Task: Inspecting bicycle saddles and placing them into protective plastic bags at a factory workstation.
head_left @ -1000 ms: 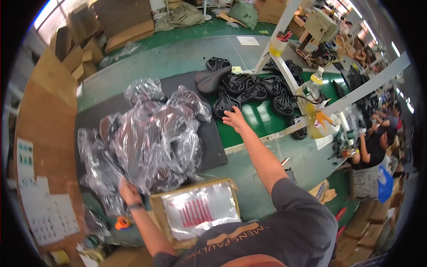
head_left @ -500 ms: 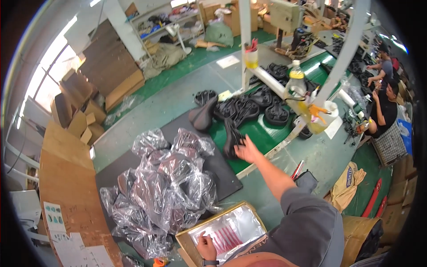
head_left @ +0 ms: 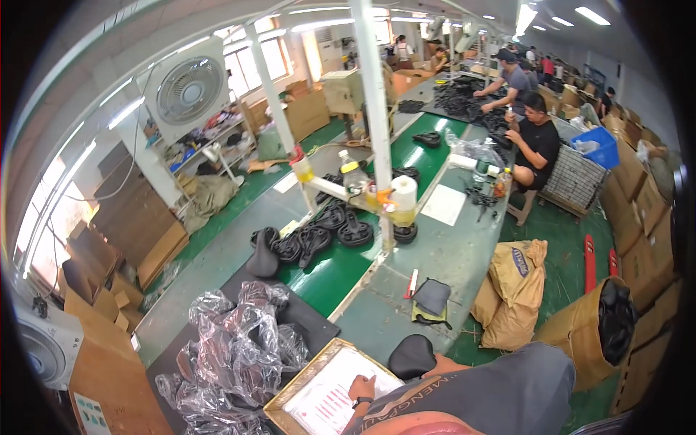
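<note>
A black bicycle saddle (head_left: 412, 355) is in my right hand (head_left: 439, 365), low in the view, just right of an open carton (head_left: 336, 349). My fingers grip its right edge; some of them are hidden behind it. In the carton lies a stack of white, shiny sheets or bags (head_left: 339, 384) printed with red stripes. Over the stack's right side is my left hand (head_left: 362, 388), its fingers curled in; what they pinch, if anything, is too small to make out. Left of the carton, saddles wrapped in clear plastic (head_left: 235, 348) are heaped on a dark mat (head_left: 313, 319).
Several black saddles (head_left: 313, 241) stand on the green belt (head_left: 348, 268) beyond the mat. A white post (head_left: 377, 123) rises from the bench, with bottles beside it. A dark pouch (head_left: 432, 296) lies on the bench. Right of it are sacks (head_left: 511, 290) and a seated co-worker (head_left: 538, 141).
My right hand has drawn a saddle from the green belt back toward my body. My left hand remains over the carton. The view has tilted up and turned right.
</note>
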A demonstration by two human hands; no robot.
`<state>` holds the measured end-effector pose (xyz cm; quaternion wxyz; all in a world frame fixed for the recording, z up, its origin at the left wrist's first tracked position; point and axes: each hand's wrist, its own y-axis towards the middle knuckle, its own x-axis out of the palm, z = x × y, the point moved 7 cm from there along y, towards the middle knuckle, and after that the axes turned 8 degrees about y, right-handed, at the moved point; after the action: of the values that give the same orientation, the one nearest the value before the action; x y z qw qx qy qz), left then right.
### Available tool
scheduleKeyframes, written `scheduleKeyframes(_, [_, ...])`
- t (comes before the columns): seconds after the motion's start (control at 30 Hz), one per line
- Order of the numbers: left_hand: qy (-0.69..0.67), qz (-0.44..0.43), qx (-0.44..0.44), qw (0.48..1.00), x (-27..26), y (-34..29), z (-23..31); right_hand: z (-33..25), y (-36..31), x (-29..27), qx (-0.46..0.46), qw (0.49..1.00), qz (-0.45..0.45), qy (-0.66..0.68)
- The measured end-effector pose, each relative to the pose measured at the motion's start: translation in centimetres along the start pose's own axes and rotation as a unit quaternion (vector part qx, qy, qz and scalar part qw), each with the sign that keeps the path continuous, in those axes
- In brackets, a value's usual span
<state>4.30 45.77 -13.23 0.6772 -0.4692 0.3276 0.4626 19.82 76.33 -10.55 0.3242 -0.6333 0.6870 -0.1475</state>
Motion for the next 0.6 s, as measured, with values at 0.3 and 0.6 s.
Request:
scheduleKeyframes(0.3, [0.025,0.076,0.012,0.997,1.0,-2.8,1.7,-0.6,-1.7,-0.7,-0.033,0.957,0.106,-0.269])
scheduleKeyframes(0.6, [-0.194,0.161,0.054,0.966,1.0,-2.2,-2.6,7.4,-7.3,2.8,0.216,0.737,-0.185,0.613])
